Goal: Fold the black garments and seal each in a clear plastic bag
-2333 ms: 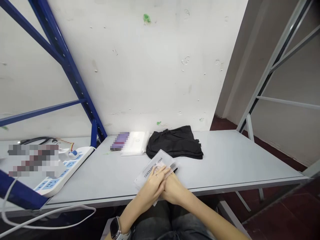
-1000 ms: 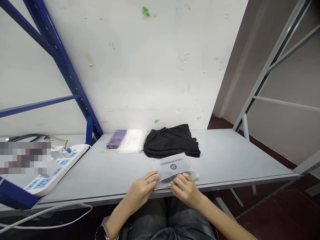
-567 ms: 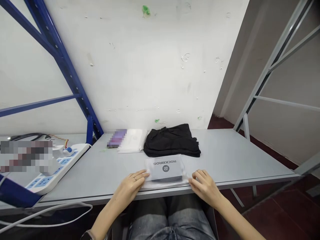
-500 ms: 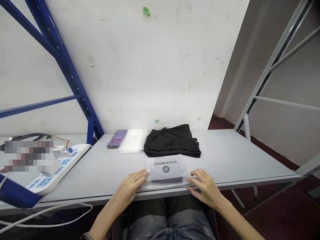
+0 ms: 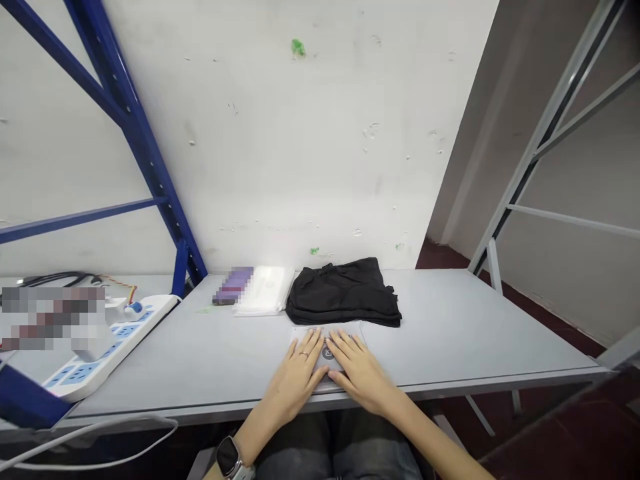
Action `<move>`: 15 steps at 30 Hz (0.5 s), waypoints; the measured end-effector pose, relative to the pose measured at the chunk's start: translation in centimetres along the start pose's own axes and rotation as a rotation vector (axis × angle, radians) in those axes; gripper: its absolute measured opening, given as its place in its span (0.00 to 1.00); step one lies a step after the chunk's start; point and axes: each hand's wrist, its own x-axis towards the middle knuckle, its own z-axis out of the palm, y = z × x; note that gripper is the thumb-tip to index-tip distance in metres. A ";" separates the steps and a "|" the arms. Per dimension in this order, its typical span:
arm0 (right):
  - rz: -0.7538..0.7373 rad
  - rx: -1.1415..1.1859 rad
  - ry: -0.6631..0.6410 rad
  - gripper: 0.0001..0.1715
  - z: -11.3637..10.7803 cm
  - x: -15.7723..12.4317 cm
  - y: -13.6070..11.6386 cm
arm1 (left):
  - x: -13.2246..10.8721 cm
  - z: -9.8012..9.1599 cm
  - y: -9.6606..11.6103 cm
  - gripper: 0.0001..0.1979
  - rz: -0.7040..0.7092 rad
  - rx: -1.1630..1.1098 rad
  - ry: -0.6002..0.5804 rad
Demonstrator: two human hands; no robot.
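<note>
A clear printed plastic bag (image 5: 328, 353) lies flat at the front edge of the table, its round dark logo showing between my hands. My left hand (image 5: 299, 371) rests flat on the bag's left half, fingers stretched out; a ring is on one finger. On the right half lies my right hand (image 5: 361, 371), also flat with its fingers extended. Both hands cover most of the bag, so its contents are largely hidden. Just behind it is a pile of folded black cloth (image 5: 344, 292).
Left of the black cloth lies a stack of white plastic bags (image 5: 265, 291), beside a blurred purple item (image 5: 233, 285). A white power strip (image 5: 117, 347) with plugs and cables stands at the left, near a blue rack post (image 5: 150, 153). A white wall (image 5: 300, 147) rises behind the table (image 5: 450, 333).
My hands have moved inward from the bag's two sides onto its top and now lie flat there. The view has tilted up slightly.
</note>
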 end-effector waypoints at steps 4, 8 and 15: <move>0.005 0.032 -0.085 0.35 -0.6 -0.5 0.0 | -0.8 0.1 -0.1 0.28 0.008 -0.033 -0.022; -0.025 0.119 -0.144 0.41 -1.9 -1.8 -0.1 | -0.8 -0.6 -0.3 0.28 0.032 -0.080 -0.074; 0.011 0.256 -0.213 0.47 -3.3 -5.1 0.5 | -3.3 -5.3 2.3 0.16 0.119 -0.237 0.051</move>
